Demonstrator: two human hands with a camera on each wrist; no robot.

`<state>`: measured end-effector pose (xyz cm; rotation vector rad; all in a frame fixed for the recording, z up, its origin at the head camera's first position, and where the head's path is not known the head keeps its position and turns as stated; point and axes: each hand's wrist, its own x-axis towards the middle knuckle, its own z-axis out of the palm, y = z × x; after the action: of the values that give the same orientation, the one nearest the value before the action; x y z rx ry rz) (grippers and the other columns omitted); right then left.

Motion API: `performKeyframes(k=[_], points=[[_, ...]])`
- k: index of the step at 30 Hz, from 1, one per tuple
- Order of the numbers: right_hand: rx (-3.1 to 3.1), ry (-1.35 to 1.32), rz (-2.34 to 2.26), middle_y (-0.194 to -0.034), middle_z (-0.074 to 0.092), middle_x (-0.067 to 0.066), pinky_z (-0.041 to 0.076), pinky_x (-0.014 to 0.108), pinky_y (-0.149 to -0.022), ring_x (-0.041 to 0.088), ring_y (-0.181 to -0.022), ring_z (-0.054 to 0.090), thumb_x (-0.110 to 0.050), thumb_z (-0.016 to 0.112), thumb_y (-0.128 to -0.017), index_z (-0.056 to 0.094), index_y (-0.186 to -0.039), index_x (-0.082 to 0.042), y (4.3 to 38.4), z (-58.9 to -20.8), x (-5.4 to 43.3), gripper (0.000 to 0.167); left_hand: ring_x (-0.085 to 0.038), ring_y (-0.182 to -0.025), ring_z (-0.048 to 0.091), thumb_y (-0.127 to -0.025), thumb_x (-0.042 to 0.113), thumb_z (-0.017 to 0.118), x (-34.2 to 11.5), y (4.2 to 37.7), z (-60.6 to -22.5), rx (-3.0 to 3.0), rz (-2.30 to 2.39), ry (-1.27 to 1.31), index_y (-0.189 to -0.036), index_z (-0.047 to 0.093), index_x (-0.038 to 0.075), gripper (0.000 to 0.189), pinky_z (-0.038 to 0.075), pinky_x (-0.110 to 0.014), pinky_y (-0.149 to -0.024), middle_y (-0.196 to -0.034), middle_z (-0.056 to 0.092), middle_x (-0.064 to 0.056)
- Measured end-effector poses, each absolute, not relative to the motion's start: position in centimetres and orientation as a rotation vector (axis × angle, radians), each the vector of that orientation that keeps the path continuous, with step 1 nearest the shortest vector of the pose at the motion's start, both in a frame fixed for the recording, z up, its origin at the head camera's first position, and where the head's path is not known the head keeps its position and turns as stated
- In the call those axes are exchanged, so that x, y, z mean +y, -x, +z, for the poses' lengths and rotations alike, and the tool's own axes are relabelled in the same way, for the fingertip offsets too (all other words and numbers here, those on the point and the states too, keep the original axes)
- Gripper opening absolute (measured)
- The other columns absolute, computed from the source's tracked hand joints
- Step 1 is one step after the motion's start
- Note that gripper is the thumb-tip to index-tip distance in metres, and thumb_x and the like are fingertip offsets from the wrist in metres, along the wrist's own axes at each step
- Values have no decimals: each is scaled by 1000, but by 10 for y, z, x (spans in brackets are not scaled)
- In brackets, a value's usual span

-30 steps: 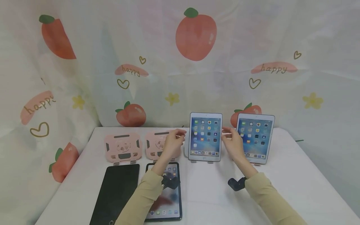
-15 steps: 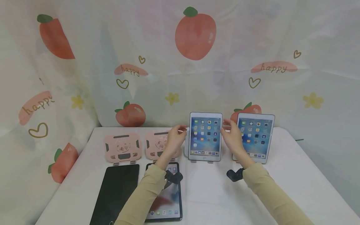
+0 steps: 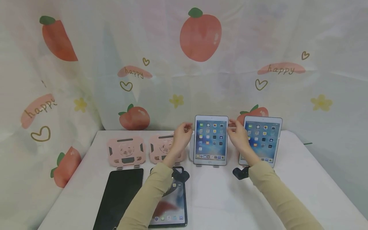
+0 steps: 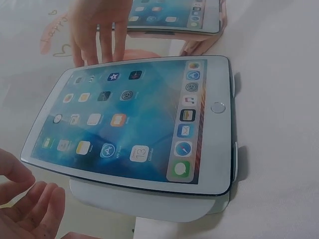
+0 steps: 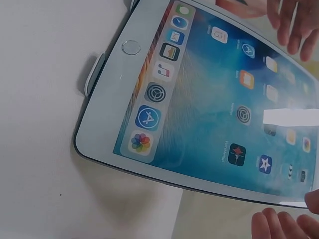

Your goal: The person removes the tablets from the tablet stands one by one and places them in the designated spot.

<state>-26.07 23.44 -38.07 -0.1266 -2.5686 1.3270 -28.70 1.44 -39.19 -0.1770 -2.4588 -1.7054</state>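
Note:
A white tablet (image 3: 211, 140) leans upright on a stand (image 4: 139, 199) whose pale edge shows behind it and whose small hooks hold its lower edge. Its screen is lit with app icons. My left hand (image 3: 182, 138) is beside its left edge, fingers loosely bent, with a gap to the tablet in the left wrist view. On the other side is my right hand (image 3: 239, 135); in the right wrist view its thumb (image 5: 312, 200) is at the tablet's upper edge, touching or nearly so, with relaxed fingers behind. Neither hand appears to grip anything.
A second lit white tablet (image 3: 261, 140) stands propped at the right, partly behind my right arm. Two pink stands (image 3: 126, 151) are at the left. In front of them lie a dark tablet (image 3: 119, 195) and a black-edged lit tablet (image 3: 175, 207), flat on the white table (image 3: 212, 198).
Both hands have moved slightly up and forward along the sides of the middle tablet. The tablets and stands keep their places.

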Motion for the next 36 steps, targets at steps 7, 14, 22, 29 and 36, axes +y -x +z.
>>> performKeyframes(k=[7, 14, 22, 29, 36], points=[[-2556, 137, 1326, -135, 51, 26, 47, 51, -99, 43, -123, 52, -8, 43, -98, 36, -144, -1, 267, -379, 234, 46, -24, -105, 62, -92, 9, 53, 19, 294, -388, -2504, -1648, 135, -120, 63, 8, 30, 51, -36, -92, -112, 65, -9], [-2540, 151, 1341, -133, 52, 25, 49, 50, -95, 41, -119, 54, -9, 42, -99, 37, -143, -4, 272, -382, 233, 45, -24, -105, 62, -95, 12, 53, 22, 303, -391, -2494, -1682, 138, -122, 61, 8, 28, 54, -34, -89, -113, 64, -9], [-2506, 189, 1351, -132, 54, 23, 49, 50, -95, 38, -116, 54, -11, 44, -100, 41, -142, -7, 276, -388, 233, 43, -26, -104, 62, -95, 10, 54, 26, 311, -397, -2451, -1794, 180, -125, 59, 7, 30, 55, -32, -84, -115, 63, -12], [-2480, 213, 1358, -125, 56, 23, 51, 46, -91, 36, -111, 55, -9, 45, -99, 44, -140, -6, 279, -388, 232, 42, -25, -97, 65, -92, 5, 56, 32, 315, -399, -2397, -1777, 181, -121, 62, 7, 30, 55, -31, -81, -109, 66, -14], [-2460, 231, 1353, -120, 57, 22, 49, 40, -87, 34, -107, 55, -8, 46, -99, 46, -139, -5, 280, -387, 231, 40, -23, -95, 63, -92, 6, 57, 34, 317, -397, -2397, -1766, 159, -120, 63, 9, 29, 52, -29, -80, -106, 67, -12]])
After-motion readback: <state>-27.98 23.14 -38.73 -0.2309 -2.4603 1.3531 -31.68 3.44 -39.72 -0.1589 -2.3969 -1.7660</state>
